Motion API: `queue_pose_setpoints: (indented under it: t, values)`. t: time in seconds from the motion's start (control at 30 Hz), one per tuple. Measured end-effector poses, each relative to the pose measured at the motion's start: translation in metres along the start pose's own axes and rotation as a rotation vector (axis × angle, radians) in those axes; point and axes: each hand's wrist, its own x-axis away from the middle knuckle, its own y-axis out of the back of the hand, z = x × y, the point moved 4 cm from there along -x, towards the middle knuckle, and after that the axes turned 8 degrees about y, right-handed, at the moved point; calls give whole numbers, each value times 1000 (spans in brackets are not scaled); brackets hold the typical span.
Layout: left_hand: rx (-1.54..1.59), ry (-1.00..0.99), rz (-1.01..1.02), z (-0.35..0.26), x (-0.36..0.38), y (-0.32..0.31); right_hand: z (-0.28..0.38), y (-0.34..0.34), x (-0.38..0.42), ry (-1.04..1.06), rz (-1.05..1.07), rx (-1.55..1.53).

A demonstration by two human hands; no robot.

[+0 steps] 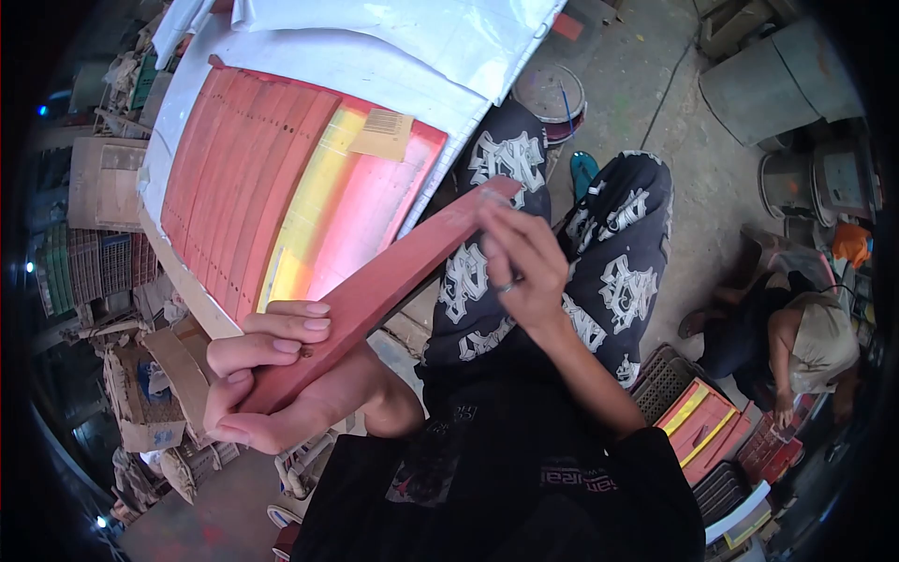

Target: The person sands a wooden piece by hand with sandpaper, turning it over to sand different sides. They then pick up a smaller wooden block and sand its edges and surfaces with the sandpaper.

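Note:
A long red-painted wooden slat [375,290] runs diagonally across the middle of the view. My left hand [290,375] is closed around its near end, the fingers curled over one edge and the thumb along the other. At the far end, my right hand [529,262] has its bent fingers on the slat's upper face and the thumb by its lower edge. The right fingertips are slightly blurred, and anything thin beneath them is hidden. Left of the slat, several similar red slats [243,159] lie side by side on a sheet-covered table [318,47].
Beside the slats is a yellow and pink painted surface [365,206] with a brown rectangular piece [382,134] on it. A paint bucket [552,98] stands on the floor. Another person [796,347] crouches at the right near crates [670,379]. Cardboard boxes [108,178] crowd the left.

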Motion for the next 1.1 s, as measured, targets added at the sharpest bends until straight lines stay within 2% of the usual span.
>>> queue_pose_setpoints:
  t: [0.07, 0.23, 0.37, 0.43, 0.53, 0.6, 0.67, 0.73, 0.9, 1.0, 1.1]
  values:
    - [64, -5, 13, -2, 3, -3, -2, 2, 0, -8, 13, 18]
    - [96, -42, 162, -7, 6, -7, 64, 8, -28, 134, 9, -114]
    - [90, -54, 213, -9, 5, -10, 58, 12, -27, 189, -6, -119]
    - [24, -83, 206, -7, 3, -2, 33, 8, -19, 122, -20, -75]
    - [14, -123, 163, -7, 3, -6, 51, 8, -21, 176, -5, -42]
    - [-2, -132, 139, -9, 5, -10, 78, 3, -33, 243, -27, -167]
    - [-71, -117, 24, -10, 6, -13, 97, -3, -44, 302, -54, -277]
    - [-185, -128, -49, -9, 3, -7, 96, -5, -45, 322, -61, -244]
    - [-122, -180, 79, -6, -3, 1, 71, -4, -36, 279, -71, -139]
    - [-88, -223, 94, -7, 1, -8, 101, 0, -51, 329, -55, -194]
    - [-91, -250, 210, -6, -2, -7, 120, -3, -67, 383, -88, -293]
